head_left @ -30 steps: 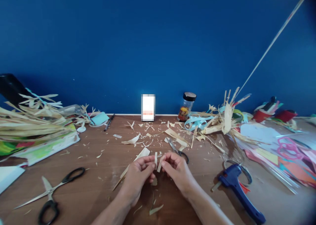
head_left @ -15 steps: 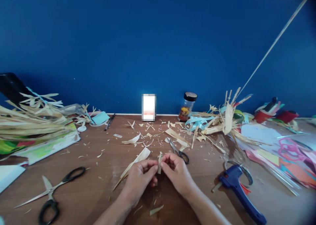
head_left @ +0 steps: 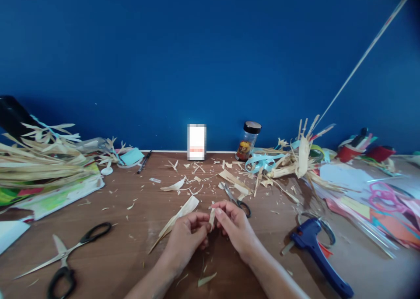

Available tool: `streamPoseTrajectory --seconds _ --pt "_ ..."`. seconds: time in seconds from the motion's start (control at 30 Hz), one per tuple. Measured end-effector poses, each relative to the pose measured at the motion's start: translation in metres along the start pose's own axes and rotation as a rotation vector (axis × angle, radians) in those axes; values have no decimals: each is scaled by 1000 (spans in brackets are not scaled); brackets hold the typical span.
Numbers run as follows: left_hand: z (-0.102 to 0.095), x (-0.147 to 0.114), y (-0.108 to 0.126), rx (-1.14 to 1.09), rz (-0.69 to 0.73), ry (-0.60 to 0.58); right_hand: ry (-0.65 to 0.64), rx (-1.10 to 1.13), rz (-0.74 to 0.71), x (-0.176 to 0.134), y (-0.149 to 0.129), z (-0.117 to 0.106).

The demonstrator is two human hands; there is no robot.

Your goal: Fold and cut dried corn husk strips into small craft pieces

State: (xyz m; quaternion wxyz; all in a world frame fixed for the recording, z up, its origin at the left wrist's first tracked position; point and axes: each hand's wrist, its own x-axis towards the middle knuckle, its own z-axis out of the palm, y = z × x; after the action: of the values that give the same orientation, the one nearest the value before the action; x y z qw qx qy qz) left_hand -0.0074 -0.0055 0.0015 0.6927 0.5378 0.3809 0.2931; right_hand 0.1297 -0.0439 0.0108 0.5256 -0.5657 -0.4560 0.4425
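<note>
- Left hand (head_left: 187, 235): left of the strip (head_left: 212, 218), back of the hand upward, fingers curled to a narrow gap, tips at the strip's near end; I cannot tell whether they pinch it.
- Right hand (head_left: 232, 222): right of the strip, thumb and fingers bent inward, pinching its far end.
- Strip: between the 2 hands, long axis running away toward the wall, far end leaning slightly right; pale, flat, narrow.
- Husk (head_left: 180, 215): left of the strip, slanted, tapering toward its near end; creamy and dry-looking.
- Scissors (head_left: 234, 198): beyond the strip, to its right; dark handle, metal blades pointing away.
- Jar (head_left: 246, 141): well beyond the strip, to its right; clear, cylindrical, black-lidded.
- Wall (head_left: 210, 62): farthest beyond the strip; blue.
</note>
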Motion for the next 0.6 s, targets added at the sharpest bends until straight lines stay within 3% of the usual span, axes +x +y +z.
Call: streamPoseTrajectory --seconds 0.2,0.43,0.6 --pt "1 -3 4 46 17 63 47 45 14 2 5 -2" --pt "-1 -3 3 107 29 9 74 76 60 3 5 -1" --pt "0 -1 1 -33 20 129 65 -21 47 0 2 -2"
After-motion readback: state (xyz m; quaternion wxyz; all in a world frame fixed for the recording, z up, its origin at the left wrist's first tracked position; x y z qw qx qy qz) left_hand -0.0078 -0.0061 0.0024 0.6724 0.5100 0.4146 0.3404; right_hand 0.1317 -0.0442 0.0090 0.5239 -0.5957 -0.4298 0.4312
